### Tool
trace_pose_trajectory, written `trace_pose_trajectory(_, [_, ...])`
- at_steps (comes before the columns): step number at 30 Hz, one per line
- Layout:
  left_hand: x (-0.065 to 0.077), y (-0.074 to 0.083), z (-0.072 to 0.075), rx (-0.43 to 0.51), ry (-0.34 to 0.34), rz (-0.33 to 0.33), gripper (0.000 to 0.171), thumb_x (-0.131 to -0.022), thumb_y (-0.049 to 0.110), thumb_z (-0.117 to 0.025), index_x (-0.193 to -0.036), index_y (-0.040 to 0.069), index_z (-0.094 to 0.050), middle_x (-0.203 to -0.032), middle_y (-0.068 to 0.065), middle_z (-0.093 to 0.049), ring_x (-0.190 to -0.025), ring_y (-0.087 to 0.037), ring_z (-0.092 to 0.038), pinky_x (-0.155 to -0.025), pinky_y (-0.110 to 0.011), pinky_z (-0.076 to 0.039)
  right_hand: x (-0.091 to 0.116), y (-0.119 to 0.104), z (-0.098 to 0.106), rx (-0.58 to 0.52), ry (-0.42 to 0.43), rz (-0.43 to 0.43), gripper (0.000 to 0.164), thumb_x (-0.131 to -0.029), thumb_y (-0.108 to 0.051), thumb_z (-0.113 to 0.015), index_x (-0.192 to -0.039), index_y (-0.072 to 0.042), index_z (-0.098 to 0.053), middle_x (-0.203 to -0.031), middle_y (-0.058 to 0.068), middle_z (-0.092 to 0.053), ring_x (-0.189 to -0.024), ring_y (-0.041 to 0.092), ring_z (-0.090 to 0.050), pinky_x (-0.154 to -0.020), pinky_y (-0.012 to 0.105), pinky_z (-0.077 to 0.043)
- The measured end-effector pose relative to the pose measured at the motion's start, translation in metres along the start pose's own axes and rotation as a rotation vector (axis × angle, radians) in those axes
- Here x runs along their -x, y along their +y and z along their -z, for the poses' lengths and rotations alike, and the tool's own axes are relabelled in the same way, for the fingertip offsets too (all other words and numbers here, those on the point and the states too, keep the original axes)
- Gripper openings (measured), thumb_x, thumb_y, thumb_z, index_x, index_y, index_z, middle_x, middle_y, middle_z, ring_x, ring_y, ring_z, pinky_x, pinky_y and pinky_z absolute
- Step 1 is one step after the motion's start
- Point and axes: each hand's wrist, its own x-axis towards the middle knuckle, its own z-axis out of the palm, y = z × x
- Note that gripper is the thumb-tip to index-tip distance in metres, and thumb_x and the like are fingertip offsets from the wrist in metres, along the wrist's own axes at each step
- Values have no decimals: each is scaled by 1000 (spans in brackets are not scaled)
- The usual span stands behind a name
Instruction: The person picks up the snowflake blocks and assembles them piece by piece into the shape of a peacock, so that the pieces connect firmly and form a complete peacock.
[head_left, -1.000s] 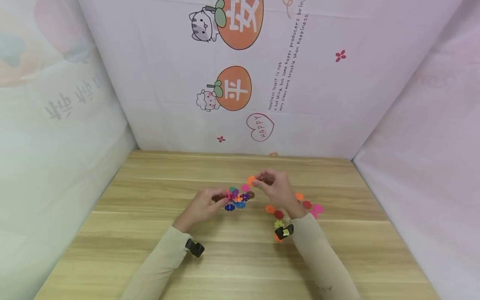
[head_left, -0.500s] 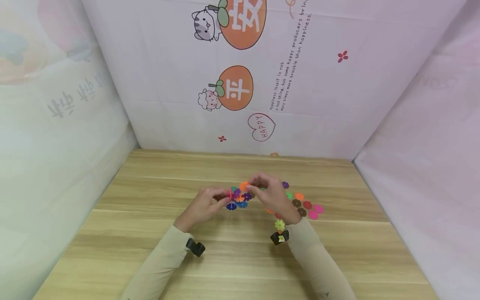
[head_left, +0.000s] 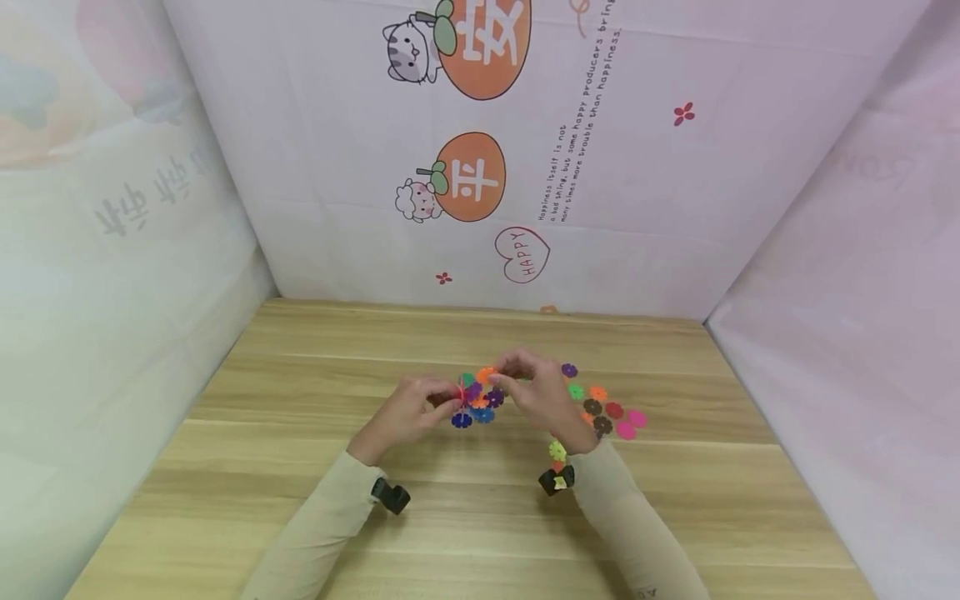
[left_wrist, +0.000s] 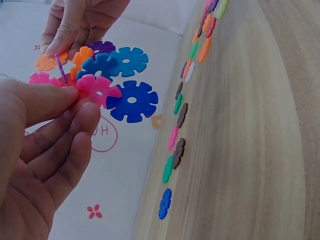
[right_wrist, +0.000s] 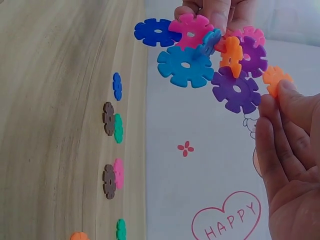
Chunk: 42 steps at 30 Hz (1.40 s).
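Note:
My left hand (head_left: 405, 418) pinches a cluster of interlocking snowflake discs between thumb and fingers. In the right wrist view the cluster shows a light blue disc (right_wrist: 185, 66), a dark blue disc (right_wrist: 157, 32), a purple disc (right_wrist: 236, 89) and an upright orange disc (right_wrist: 231, 56), slotted together at angles. A single orange disc (right_wrist: 275, 80) is pinched by my right hand (head_left: 538, 392), close beside the cluster's far side. In the left wrist view, that orange disc (left_wrist: 44, 62) overlaps the cluster's edge near a thin purple disc (left_wrist: 60, 68) seen edge-on. Both hands are raised over the wooden table.
Loose discs lie on the table (head_left: 450, 533) around and beyond my right forearm, among them a pink disc (head_left: 636, 418), a red disc (head_left: 614, 410), a brown disc (head_left: 602, 425) and a yellow-green disc (head_left: 557, 451). A printed white cloth wall (head_left: 360, 250) stands behind.
My right hand has moved left and slightly down with the orange disc, bringing it up against the cluster. My left hand has stayed nearly in place, still holding the discs.

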Motion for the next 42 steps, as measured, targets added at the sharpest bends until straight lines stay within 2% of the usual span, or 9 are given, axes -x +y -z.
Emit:
trace_pose_trajectory(10, [-1, -2, -2, -8, 18, -2, 12, -105, 17, -68, -105, 12, -78, -95, 1, -78, -82, -5, -71, -76, -22, -63, 0, 1, 0, 1, 9, -3, 9, -95, -15, -78, -102, -15, -72, -93, -1, -79, -85, 12, -76, -84, 31, -65])
trace_pose_trajectory(17, [-1, 0, 1, -33, 20, -35, 11, -104, 15, -69, -103, 10, -79, -92, 0, -77, -78, -4, -69, -70, -22, -62, 2, 0, -6, 20, 21, -2, 10, -95, -16, -79, -101, -14, -71, -92, -1, -79, -85, 12, -76, -83, 37, -66])
trace_pose_trajectory(21, [1, -1, 2, -44, 26, -55, 10, -102, 10, -70, -101, 7, -80, -88, -3, -76, -75, -3, -67, -65, -19, -60, 4, 0, -13, 22, 36, -1, 10, -95, -14, -79, -101, -14, -71, -95, 0, -79, -87, 12, -76, -83, 35, -66])
trace_pose_trajectory(27, [0, -6, -1, -21, 3, -90, 10, -101, 9, -71, -98, 7, -80, -90, -4, -78, -78, -8, -72, -70, -18, -62, 2, -1, -19, 20, 33, 27, 10, -94, -13, -80, -100, -12, -72, -93, 1, -79, -83, 10, -75, -76, 35, -66])
trace_pose_trajectory(30, [1, -10, 0, 11, 14, -21, 11, -102, 11, -70, -98, 9, -79, -91, -2, -79, -80, -15, -75, -72, -20, -62, -4, 0, -18, 15, -10, 20, 8, -96, -15, -78, -100, -12, -72, -94, 1, -79, -85, 13, -77, -77, 34, -66])
trace_pose_trajectory(32, [2, -12, 4, 13, 43, 58, 11, -103, 15, -70, -101, 10, -80, -92, 0, -79, -81, -17, -75, -73, -21, -62, -11, 2, -15, -15, -44, -21, 9, -98, -19, -77, -103, -13, -73, -97, 2, -80, -87, 18, -78, -73, 35, -66])
trace_pose_trajectory(35, [3, -14, 12, 6, 108, 174, 13, -103, 20, -70, -105, 10, -80, -93, -1, -79, -83, -18, -74, -74, -23, -61, -22, 8, -10, -13, -65, -96, 13, -99, -26, -75, -108, -16, -73, -102, 0, -80, -92, 19, -78, -77, 33, -66])
trace_pose_trajectory(39, [6, -19, 25, 2, 197, 276, 17, -102, 22, -72, -109, 8, -79, -97, -4, -79, -85, -18, -73, -74, -23, -61, -35, 17, -7, 99, -113, -149, 20, -99, -26, -77, -113, -12, -73, -104, 1, -79, -94, 15, -76, -86, 28, -64])
trace_pose_trajectory(42, [10, -26, 35, 7, 249, 315, 18, -103, 23, -71, -109, 8, -78, -97, -6, -79, -86, -20, -73, -73, -22, -60, -42, 23, -13, 164, -227, -184, 22, -98, -21, -77, -116, -7, -73, -105, 2, -77, -95, 13, -74, -88, 26, -63])
